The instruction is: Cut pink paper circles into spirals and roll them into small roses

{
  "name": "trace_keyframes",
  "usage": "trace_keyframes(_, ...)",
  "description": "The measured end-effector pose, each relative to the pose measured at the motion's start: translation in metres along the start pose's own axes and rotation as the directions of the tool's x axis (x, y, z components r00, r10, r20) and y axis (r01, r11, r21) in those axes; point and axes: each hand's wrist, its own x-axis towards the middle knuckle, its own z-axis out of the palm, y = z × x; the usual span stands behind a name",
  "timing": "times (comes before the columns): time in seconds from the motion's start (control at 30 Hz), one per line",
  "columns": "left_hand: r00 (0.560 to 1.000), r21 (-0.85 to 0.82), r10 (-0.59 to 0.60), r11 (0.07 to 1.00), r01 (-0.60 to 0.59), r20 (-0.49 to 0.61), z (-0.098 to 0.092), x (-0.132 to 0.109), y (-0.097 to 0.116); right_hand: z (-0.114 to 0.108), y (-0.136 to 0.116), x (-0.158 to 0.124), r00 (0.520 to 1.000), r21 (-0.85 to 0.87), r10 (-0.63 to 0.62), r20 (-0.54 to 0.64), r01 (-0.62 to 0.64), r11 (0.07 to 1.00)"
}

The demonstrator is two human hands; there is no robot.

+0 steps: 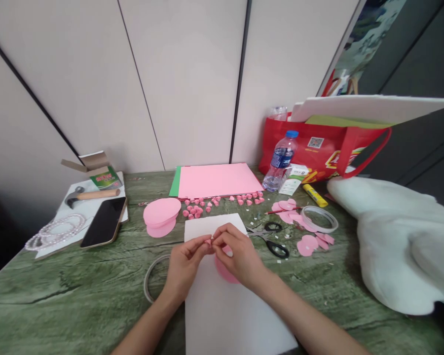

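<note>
My left hand (pixel 185 264) and my right hand (pixel 237 254) meet over a white sheet of paper (pixel 229 310) near the table's front edge. Both pinch a small pink paper piece (pixel 208 242) between their fingertips. A pink paper circle (pixel 225 271) lies on the sheet, partly hidden under my right hand. A roll of clear tape (pixel 150 278) lies just left of my left wrist. Black-handled scissors (pixel 272 239) rest to the right of my right hand.
Pink paper discs (pixel 161 214), several small pink folded pieces (pixel 222 201) and pink and green sheets (pixel 216 180) lie behind. Left: a phone (pixel 104 223), a hammer (pixel 91 195), beads (pixel 55 229). Right: another tape roll (pixel 320 218), glue stick (pixel 315 195), water bottle (pixel 280 161), red bag (pixel 318 148), white cloth (pixel 403 241).
</note>
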Motion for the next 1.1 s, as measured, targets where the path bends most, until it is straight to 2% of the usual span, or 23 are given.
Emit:
trace_keyframes(0.2,0.990,0.157,0.133,0.980,-0.122,-0.056,0.006,-0.005,-0.004,0.006,-0.003,-0.004,0.996,-0.022,0.066,-0.056,-0.067,0.997)
trace_keyframes(0.3,0.981,0.225,0.186,0.960,-0.169,-0.057,0.007,-0.007,-0.006,0.004,0.000,-0.002,0.980,0.066,0.180,-0.088,-0.174,0.983)
trace_keyframes(0.37,0.977,0.250,0.206,0.950,-0.187,-0.051,0.006,-0.006,-0.006,0.001,0.005,0.000,0.952,0.150,0.289,-0.096,-0.273,0.950)
trace_keyframes(0.43,0.977,0.247,0.208,0.950,-0.190,-0.049,0.005,-0.005,-0.004,-0.001,0.011,0.004,0.918,0.264,0.393,-0.044,-0.369,0.891)
trace_keyframes(0.5,0.980,0.218,0.190,0.960,-0.173,-0.062,0.003,-0.003,-0.002,-0.002,0.015,0.006,0.886,0.411,0.456,0.084,-0.448,0.794)
trace_keyframes(0.6,0.989,0.146,0.130,0.982,-0.118,-0.076,0.000,0.000,-0.002,-0.002,0.016,0.008,0.846,0.565,0.479,0.235,-0.520,0.641)
trace_keyframes(0.7,0.994,0.078,0.096,0.993,-0.092,-0.050,-0.002,0.003,-0.005,-0.001,0.014,0.008,0.821,0.617,0.500,0.275,-0.549,0.563)
trace_keyframes(0.8,0.994,0.075,0.113,0.991,-0.113,-0.005,-0.002,0.003,-0.008,0.002,0.013,0.007,0.810,0.658,0.490,0.322,-0.563,0.500)
trace_keyframes(0.93,0.990,0.103,0.137,0.985,-0.139,0.026,-0.002,0.002,-0.007,0.002,0.010,0.007,0.817,0.675,0.481,0.318,-0.551,0.490)
trace_keyframes(1.1,0.988,0.121,0.156,0.981,-0.154,-0.002,-0.001,0.001,-0.005,-0.007,-0.001,0.008,0.818,0.632,0.439,0.372,-0.570,0.525)
